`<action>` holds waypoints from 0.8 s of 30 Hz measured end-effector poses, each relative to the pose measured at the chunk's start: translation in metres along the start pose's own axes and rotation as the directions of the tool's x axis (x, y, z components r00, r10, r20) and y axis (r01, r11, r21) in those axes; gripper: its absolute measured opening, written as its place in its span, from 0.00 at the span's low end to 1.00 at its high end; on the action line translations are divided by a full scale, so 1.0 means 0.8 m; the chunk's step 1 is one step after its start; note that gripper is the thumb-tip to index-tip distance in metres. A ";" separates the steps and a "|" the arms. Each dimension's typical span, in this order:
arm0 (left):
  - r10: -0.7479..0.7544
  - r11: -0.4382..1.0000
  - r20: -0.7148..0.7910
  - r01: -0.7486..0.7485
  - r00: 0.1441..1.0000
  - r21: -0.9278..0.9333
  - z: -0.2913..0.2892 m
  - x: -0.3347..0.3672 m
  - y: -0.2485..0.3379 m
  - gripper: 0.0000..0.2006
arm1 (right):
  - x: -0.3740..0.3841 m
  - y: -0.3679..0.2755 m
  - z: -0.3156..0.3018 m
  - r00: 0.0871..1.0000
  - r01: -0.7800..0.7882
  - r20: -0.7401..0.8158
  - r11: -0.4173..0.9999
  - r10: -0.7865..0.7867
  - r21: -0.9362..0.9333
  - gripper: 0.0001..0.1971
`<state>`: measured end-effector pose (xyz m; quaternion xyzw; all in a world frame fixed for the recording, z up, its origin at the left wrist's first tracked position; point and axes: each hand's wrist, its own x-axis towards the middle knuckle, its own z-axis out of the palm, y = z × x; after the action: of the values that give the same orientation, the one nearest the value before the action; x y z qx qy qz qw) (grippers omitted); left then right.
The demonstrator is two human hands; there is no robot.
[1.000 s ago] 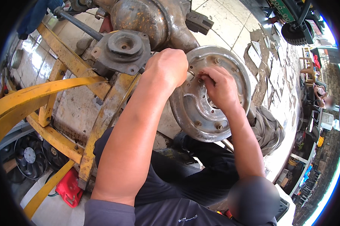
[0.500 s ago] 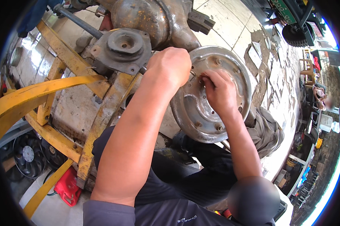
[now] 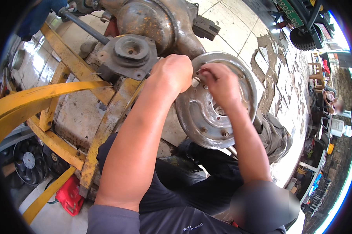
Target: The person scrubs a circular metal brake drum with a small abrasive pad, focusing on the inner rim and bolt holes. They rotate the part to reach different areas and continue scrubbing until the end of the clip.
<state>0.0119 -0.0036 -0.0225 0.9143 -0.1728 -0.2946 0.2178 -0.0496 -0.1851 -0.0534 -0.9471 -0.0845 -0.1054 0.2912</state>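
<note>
A round brake backing plate (image 3: 189,117), bare worn metal with several studs and holes, stands in front of me on the end of a rusty axle housing (image 3: 146,25). My left hand (image 3: 172,72) is closed in a fist beside the plate's upper left edge. Its fingers face away, so whatever it grips is hidden. Over the plate's upper part, my right hand (image 3: 222,84) has thumb and fingers pinched together, close to the left hand. Something small may be between those fingertips, too small to name. A short pale metal piece (image 3: 195,82) shows between the hands.
A dark square rubber-like mount (image 3: 131,52) sits left of my left hand. Yellow metal frame bars (image 3: 47,93) cross the left side. A red can (image 3: 70,195) and black fans (image 3: 29,160) lie lower left. Broken tiles (image 3: 283,78) cover the floor at right.
My right hand has moved up and left across the plate, its fingertips now nearer the upper edge. My left hand has shifted slightly left and stays closed.
</note>
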 end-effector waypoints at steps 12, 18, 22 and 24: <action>-0.019 1.000 0.015 0.019 1.000 0.016 -0.008 -0.004 0.009 0.10 | -0.015 -0.007 0.001 0.998 -0.030 0.055 0.997 0.035 -0.074 0.09; -0.038 0.999 0.004 0.038 0.999 0.024 -0.002 -0.002 0.006 0.09 | -0.034 0.014 -0.012 0.967 -0.245 0.103 0.963 0.234 0.110 0.06; -0.010 1.000 -0.001 0.010 1.000 0.018 -0.005 -0.004 0.009 0.09 | -0.012 -0.007 0.004 0.997 -0.069 0.029 0.998 0.069 -0.013 0.07; -0.028 1.000 -0.011 0.028 1.000 -0.002 -0.003 -0.006 0.004 0.09 | -0.012 -0.011 -0.005 0.987 -0.122 0.099 0.992 0.123 -0.016 0.07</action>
<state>0.0091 -0.0033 -0.0165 0.9181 -0.1586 -0.2924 0.2153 -0.0612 -0.1813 -0.0474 -0.9560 -0.0401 -0.0401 0.2878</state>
